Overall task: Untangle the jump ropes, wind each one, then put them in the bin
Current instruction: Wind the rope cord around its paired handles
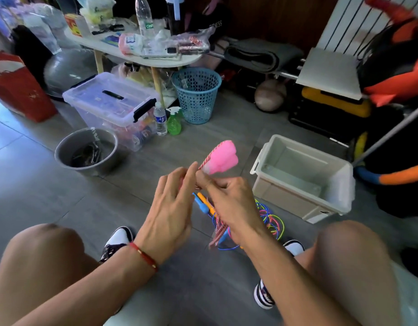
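Observation:
My right hand (229,198) grips the pink handles (221,157) of a jump rope, which stick up above my fingers. Its red-and-white striped cord (218,224) hangs in loops below that hand. My left hand (172,208) is beside it with straight fingers, the fingertips touching the cord near the handles. On the floor under my hands lies a tangle of other jump ropes (271,220) in blue, pink and green, with a blue and an orange handle (203,204). An empty white bin (299,184) stands to the right.
A grey metal bucket (85,149) stands to the left. Behind are a clear lidded storage box (109,102), a water bottle (160,118), a green spray bottle (173,122) and a blue mesh basket (196,95). A cluttered white table (137,60) is at the back. My knees frame the bottom.

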`<act>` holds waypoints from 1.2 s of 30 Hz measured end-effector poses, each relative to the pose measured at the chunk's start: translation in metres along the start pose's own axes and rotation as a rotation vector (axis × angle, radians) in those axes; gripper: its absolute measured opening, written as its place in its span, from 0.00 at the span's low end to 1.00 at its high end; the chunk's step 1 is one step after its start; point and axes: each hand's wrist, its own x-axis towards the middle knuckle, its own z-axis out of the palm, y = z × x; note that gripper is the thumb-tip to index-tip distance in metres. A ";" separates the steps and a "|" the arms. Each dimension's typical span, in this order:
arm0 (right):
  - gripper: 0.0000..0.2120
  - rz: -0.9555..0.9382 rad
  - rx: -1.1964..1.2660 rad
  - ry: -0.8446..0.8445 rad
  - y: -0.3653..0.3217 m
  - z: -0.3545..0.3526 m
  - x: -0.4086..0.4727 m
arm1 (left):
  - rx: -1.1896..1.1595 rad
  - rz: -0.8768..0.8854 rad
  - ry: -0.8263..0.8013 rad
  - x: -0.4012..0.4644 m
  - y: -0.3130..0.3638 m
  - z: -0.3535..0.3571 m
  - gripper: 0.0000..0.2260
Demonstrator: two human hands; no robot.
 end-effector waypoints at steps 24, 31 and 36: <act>0.09 -0.220 -0.975 -0.256 -0.005 0.002 -0.008 | -0.647 -0.859 0.079 0.015 -0.054 -0.004 0.10; 0.13 -0.668 -1.158 -0.162 -0.003 -0.003 -0.017 | -0.096 -0.719 -0.061 0.009 -0.070 0.003 0.09; 0.10 -0.744 -1.144 -0.219 -0.006 -0.023 0.006 | -0.067 -0.429 -0.451 0.003 -0.057 0.007 0.15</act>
